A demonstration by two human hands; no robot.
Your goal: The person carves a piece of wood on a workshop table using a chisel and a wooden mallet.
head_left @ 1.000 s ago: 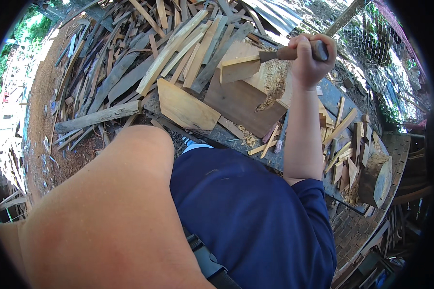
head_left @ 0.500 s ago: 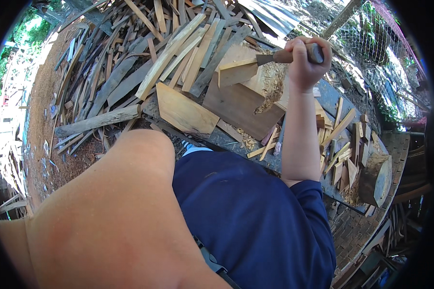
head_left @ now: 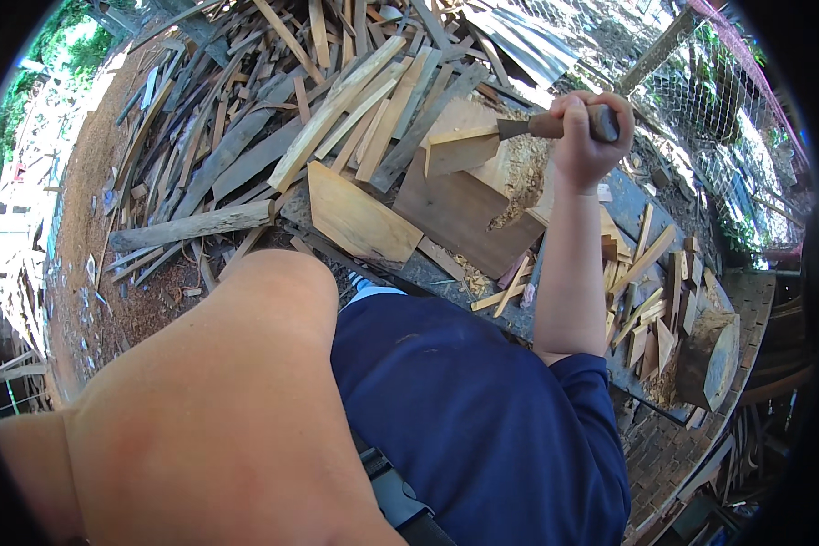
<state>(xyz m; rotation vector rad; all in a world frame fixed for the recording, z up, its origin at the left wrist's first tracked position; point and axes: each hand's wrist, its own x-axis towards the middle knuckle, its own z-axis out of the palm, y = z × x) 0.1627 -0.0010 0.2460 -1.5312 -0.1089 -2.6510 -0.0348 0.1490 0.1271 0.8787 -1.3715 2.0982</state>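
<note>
Head view | right hand [head_left: 592,138] clamped on 1 chisel [head_left: 547,126] | 1 block [head_left: 460,153] at blade [head_left: 513,128] | left hand: can't say

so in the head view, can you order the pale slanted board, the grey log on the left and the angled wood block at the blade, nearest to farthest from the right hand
1. Wood block: nearest the right hand, left of it at the tool blade.
2. Pale board: farther left, lower in view.
3. Grey log: farthest, well to the left.
</note>
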